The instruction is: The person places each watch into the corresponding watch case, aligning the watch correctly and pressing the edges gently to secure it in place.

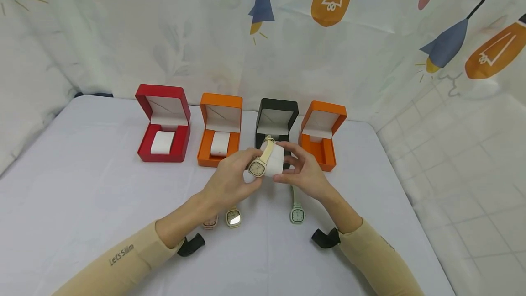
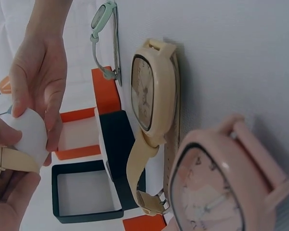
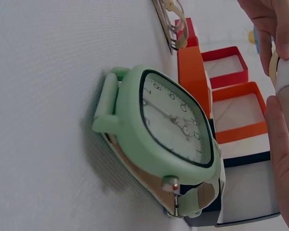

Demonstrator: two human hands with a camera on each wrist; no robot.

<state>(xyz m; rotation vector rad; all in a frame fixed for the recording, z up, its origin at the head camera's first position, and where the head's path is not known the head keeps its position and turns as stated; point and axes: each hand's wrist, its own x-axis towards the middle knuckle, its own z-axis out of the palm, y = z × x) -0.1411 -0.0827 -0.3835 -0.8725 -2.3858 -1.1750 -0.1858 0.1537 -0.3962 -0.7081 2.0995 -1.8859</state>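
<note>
Above the table, in front of the black box, both hands hold a cream watch [image 1: 257, 167] and a white watch cushion [image 1: 275, 160]. My left hand [image 1: 234, 175] pinches the watch, its strap lying against the left side of the cushion. My right hand [image 1: 306, 172] grips the cushion from the right, fingers above and thumb below. On the table below lie a pink watch [image 2: 207, 192], another cream watch [image 2: 154, 91] and a mint green watch [image 3: 168, 125]. In the head view, the left forearm partly covers the pink one.
Along the back stand a red box [image 1: 182, 147], an orange box [image 1: 207, 150], a black box [image 1: 277, 105] and a second orange box [image 1: 318, 152], all with lids raised. White cushions sit in the red and left orange boxes. A printed curtain [image 1: 205, 35] hangs behind them.
</note>
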